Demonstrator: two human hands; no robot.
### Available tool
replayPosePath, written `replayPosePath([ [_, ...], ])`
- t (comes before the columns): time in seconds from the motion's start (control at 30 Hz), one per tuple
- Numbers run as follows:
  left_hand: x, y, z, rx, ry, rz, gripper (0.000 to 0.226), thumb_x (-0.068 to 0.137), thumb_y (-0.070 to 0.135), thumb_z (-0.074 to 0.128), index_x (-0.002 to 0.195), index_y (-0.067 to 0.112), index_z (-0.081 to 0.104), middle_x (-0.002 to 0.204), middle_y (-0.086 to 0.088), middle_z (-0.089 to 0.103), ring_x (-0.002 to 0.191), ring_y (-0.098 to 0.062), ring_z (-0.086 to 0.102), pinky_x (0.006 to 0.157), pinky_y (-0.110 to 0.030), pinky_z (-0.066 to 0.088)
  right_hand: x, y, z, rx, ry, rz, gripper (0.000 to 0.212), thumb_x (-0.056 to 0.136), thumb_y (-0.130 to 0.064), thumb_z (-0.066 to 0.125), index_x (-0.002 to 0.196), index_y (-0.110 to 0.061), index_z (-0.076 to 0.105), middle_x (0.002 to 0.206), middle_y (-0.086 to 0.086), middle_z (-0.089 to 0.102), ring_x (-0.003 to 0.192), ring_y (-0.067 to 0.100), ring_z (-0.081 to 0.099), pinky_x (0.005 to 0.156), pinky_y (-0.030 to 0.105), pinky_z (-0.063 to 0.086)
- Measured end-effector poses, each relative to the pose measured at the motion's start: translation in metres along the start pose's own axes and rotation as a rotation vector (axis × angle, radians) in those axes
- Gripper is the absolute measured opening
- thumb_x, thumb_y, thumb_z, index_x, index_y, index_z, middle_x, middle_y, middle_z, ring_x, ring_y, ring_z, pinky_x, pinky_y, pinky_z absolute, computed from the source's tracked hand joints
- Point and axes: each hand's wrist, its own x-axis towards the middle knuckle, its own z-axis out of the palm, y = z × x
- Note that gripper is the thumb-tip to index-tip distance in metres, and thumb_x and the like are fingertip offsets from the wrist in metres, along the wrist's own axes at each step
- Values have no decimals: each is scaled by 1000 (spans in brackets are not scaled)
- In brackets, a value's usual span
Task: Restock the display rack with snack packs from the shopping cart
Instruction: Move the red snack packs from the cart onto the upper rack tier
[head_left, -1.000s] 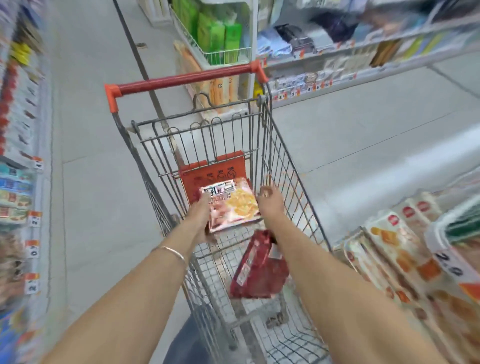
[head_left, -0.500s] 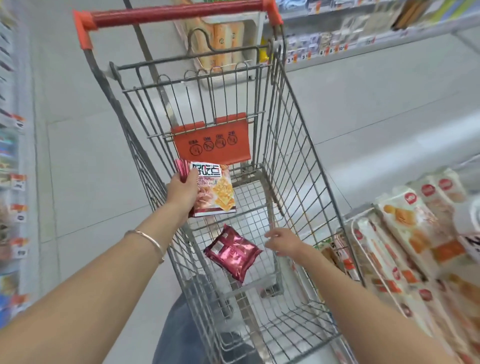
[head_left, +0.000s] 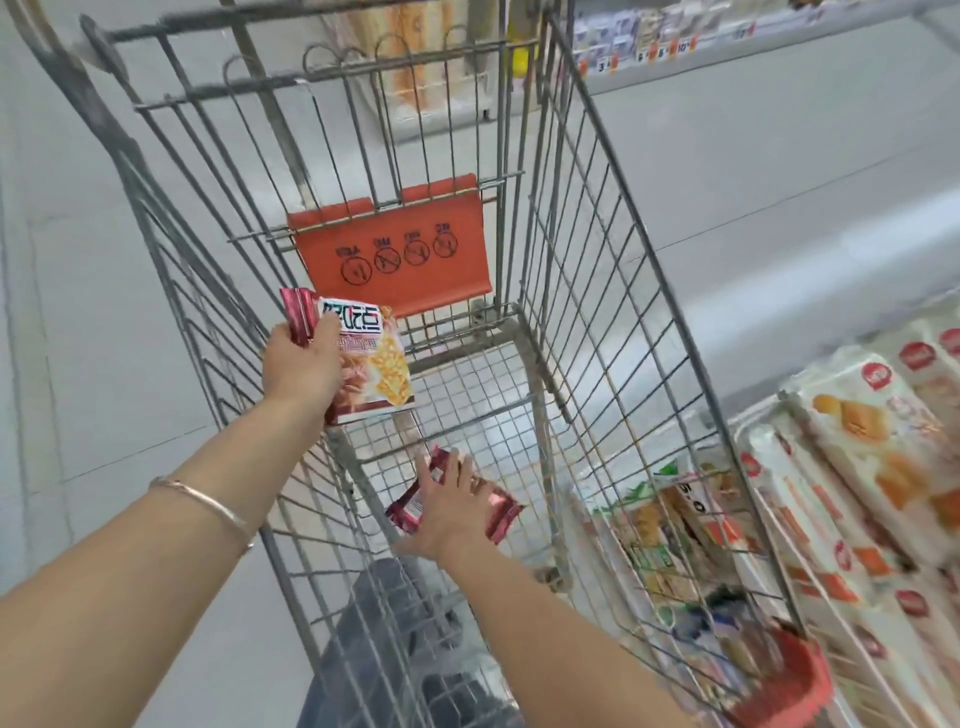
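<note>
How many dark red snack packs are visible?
2. The first dark red pack is in the left hand, behind the cracker pack. The second dark red pack lies on the shopping cart floor, under the right hand. Others may be hidden.

1. A supermarket aisle is shown.
2. A wire shopping cart is seen on a pale tiled floor.
3. Price tags are fixed along a far shelf edge.
4. Rows of packaged snacks are stacked on a display rack at the right.

Pale grey tiled floor; a far shelf bearing price tags.
</note>
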Motion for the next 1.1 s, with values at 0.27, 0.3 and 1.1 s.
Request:
replayPosePath([
  [0.27, -9, 18, -5, -121, 36, -49, 25, 102, 40, 52, 117, 21, 51, 98, 0, 68, 65, -11, 65, 47, -21, 52, -8, 50, -85, 847, 361, 64, 125, 65, -19, 90, 154, -41, 5, 146, 13, 22, 120, 26, 48, 106, 48, 46],
  [0.3, -12, 23, -6, -126, 30, -49, 25, 102, 39, 51, 119, 21, 50, 98, -1, 68, 58, -8, 64, 40, -17, 47, -23, 61, -102, 978, 462, 26, 121, 66, -17, 91, 154, -39, 10, 144, 7, 23, 110, 15, 52, 107, 40, 46],
  [1.1, -135, 163, -61, -225, -787, -244, 71, 64, 57, 75, 105, 0, 65, 97, -22, 75, 75, -32, 73, 66, -41, 60, -226, 50, -249, 1236, 560, -569, 82, 80, -24, 82, 142, -42, 31, 128, -14, 60, 113, 2, 62, 85, 9, 49],
])
